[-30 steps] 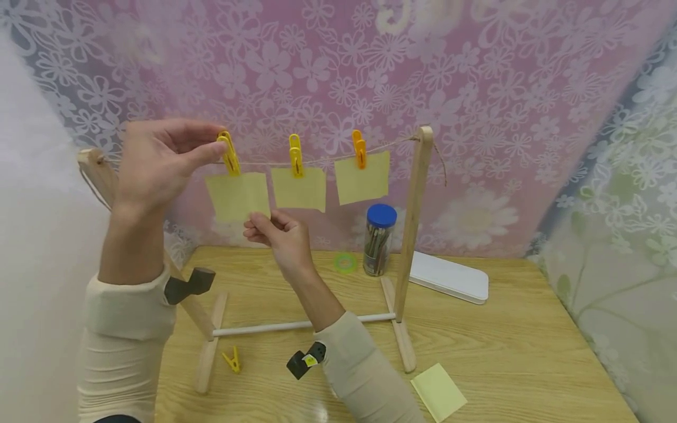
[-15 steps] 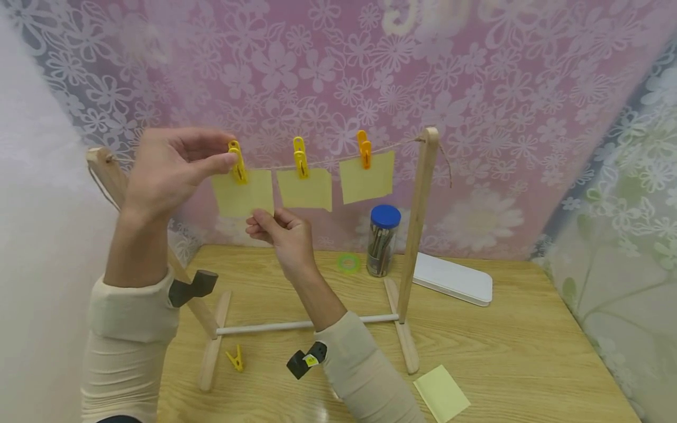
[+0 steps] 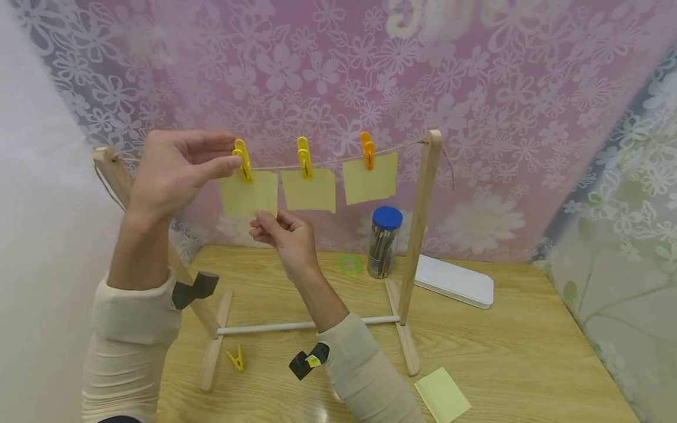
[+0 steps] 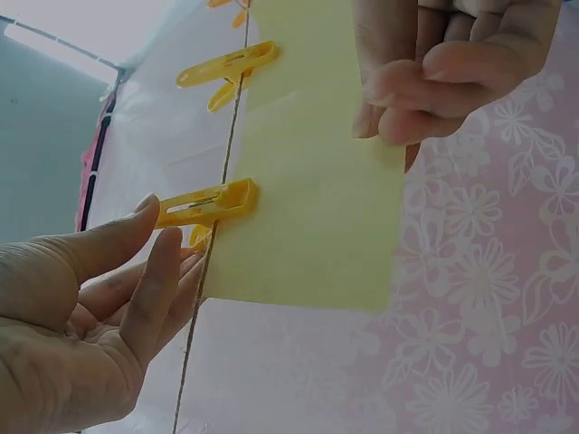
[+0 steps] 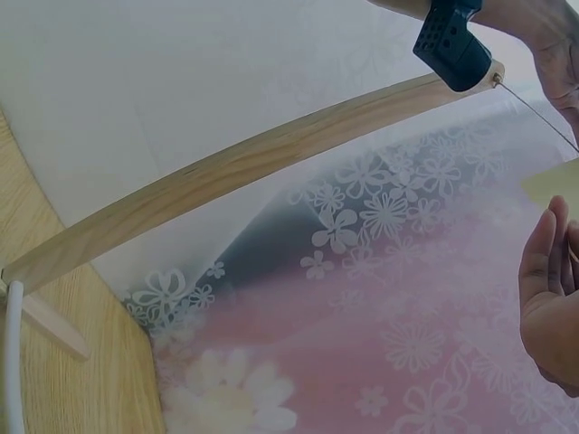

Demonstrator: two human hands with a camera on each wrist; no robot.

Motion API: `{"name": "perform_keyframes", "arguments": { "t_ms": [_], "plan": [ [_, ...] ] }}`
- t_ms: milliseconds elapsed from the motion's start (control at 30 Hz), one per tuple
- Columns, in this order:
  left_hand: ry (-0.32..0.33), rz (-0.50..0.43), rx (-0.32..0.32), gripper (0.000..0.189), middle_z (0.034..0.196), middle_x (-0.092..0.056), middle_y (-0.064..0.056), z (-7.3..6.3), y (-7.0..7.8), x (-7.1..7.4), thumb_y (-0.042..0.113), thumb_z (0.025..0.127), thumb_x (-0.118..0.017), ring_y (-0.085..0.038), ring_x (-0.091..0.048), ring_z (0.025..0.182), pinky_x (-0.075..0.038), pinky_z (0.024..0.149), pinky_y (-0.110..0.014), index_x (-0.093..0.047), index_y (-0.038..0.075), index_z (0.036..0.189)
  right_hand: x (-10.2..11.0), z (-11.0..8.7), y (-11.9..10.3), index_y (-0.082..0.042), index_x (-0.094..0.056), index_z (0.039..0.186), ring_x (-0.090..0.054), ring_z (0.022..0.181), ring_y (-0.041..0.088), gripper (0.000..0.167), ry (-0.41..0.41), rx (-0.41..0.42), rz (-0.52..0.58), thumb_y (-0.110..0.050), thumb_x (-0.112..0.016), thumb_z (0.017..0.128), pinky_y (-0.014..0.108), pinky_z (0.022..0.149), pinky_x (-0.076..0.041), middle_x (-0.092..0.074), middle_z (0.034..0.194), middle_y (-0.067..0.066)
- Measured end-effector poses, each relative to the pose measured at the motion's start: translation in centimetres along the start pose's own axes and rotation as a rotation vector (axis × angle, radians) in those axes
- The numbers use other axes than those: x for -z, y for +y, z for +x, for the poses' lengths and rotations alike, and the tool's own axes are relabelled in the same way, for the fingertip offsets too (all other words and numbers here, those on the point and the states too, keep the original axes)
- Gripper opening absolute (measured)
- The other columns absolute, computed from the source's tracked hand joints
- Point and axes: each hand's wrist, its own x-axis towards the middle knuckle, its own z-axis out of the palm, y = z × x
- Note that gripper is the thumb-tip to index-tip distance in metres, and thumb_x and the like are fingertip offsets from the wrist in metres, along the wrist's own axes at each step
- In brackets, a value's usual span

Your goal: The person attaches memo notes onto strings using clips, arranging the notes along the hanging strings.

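My left hand (image 3: 168, 170) pinches the handle end of a yellow clothespin (image 3: 244, 161) at the left of a twine line (image 3: 338, 160). In the left wrist view that clothespin (image 4: 213, 203) sits across the twine with its nose on a yellow paper note (image 4: 308, 217). Below, my right hand (image 3: 290, 241) holds the lower right corner of the same note (image 3: 247, 191) between thumb and fingers. To the right hang two more notes: one (image 3: 308, 191) under a yellow clothespin (image 3: 304, 158), the other (image 3: 371, 181) under an orange clothespin (image 3: 367, 151).
The twine spans two wooden posts (image 3: 420, 223) joined by a white rod (image 3: 264, 328). On the wooden table (image 3: 502, 364) are a loose yellow clothespin (image 3: 237, 358), a pad of notes (image 3: 442, 395), a blue-lidded jar (image 3: 384, 244), a green tape roll (image 3: 349, 264) and a white case (image 3: 453, 282).
The whole scene has shifted slightly right in the head view. Both hands keep their hold on the left clothespin and its note, with little other movement.
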Motion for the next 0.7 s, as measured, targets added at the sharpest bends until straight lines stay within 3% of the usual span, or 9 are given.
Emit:
{"name": "perform_keyframes", "arguments": {
  "t_ms": [167, 433, 567, 700],
  "plan": [
    [-0.004, -0.013, 0.006, 0.037, 0.109, -0.071, -0.012, 0.0, 0.0, -0.1, 0.013, 0.079, -0.077, 0.005, -0.068, 0.081, -0.055, 0.073, -0.012, -0.068, -0.003, 0.111, 0.4, -0.1, 0.1, 0.017, -0.058, 0.1, -0.067, 0.068, 0.005, 0.024, -0.007, -0.009, 0.005, -0.005, -0.059, 0.092, 0.02, 0.072, -0.058, -0.07, 0.074, -0.006],
    [0.0, -0.075, 0.017, 0.042, 0.108, -0.072, -0.006, -0.3, 0.0, -0.1, 0.012, 0.078, -0.078, 0.001, -0.069, 0.084, -0.056, 0.071, -0.016, -0.066, -0.003, 0.115, 1.0, -0.3, -0.1, 0.015, -0.059, 0.108, -0.067, 0.069, 0.006, 0.025, 0.003, -0.062, 0.009, -0.003, -0.061, 0.091, 0.022, 0.073, -0.058, -0.07, 0.078, -0.004],
    [0.057, -0.152, -0.014, 0.041, 0.101, -0.074, 0.003, -0.9, 0.0, 0.0, 0.008, 0.075, -0.08, -0.001, -0.07, 0.086, -0.056, 0.072, -0.015, -0.067, -0.003, 0.113, 1.6, -0.6, -0.1, 0.013, -0.059, 0.113, -0.068, 0.071, 0.007, 0.028, 0.005, -0.094, -0.011, -0.002, -0.062, 0.09, 0.023, 0.075, -0.058, -0.07, 0.083, -0.002],
    [0.128, -0.347, -0.094, 0.037, 0.097, -0.074, 0.003, -2.1, -0.3, 0.4, -0.003, 0.073, -0.078, -0.007, -0.07, 0.09, -0.056, 0.074, -0.016, -0.068, -0.006, 0.108, 2.5, -1.2, 0.0, 0.005, -0.062, 0.114, -0.069, 0.075, 0.01, 0.029, -0.015, -0.117, -0.086, -0.007, -0.065, 0.088, 0.027, 0.08, -0.058, -0.07, 0.086, -0.001]
  ]
}}
